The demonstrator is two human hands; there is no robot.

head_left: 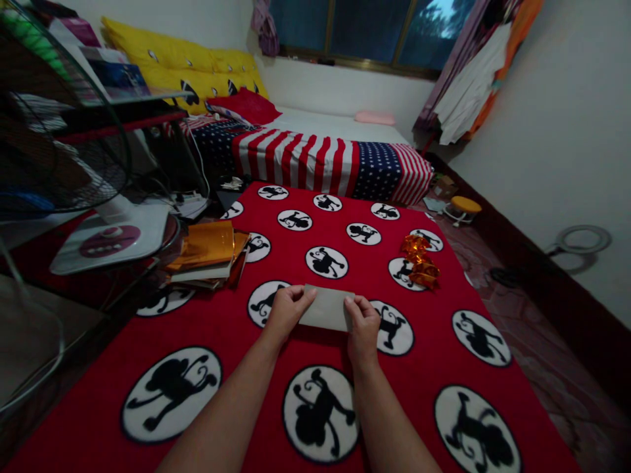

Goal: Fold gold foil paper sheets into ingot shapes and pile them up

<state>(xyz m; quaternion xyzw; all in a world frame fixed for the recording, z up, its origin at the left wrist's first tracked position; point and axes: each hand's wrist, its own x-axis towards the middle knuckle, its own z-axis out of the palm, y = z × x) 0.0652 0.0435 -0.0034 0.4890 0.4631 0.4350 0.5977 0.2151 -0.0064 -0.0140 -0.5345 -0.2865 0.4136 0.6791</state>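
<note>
Two bare forearms (pixel 231 401) of mine are reaching from the near side over a red blanket (pixel 414 371) printed with black monkeys in white ovals. At their far ends I am holding a plain grey card (pixel 326 309) level with the middle of the blanket. My left grip (pixel 290 309) is pinching its left end, the thumb lying on top; my right grip (pixel 363 322) is pinching its right end the same way. I cannot tell whether the card is also touching the blanket below.

Farther off to the right, crumpled orange foil (pixel 420 263) is lying on the blanket, well apart from my right grip. On the left side, a stack of orange and pale sheets (pixel 207 246) is resting near the white base (pixel 118 233) of a fan (pixel 54 105).

Beyond the blanket's far edge, a bed (pixel 305 157) is standing beneath a window (pixel 365 29), its front wearing a stars-and-stripes cover. Long yellow cushions (pixel 162 56) are leaning at its far left, and a small pink pillow (pixel 374 117) is lying toward its right. On the floor at the far right, a yellow-topped stool (pixel 465 205) is standing beside the wall.
</note>
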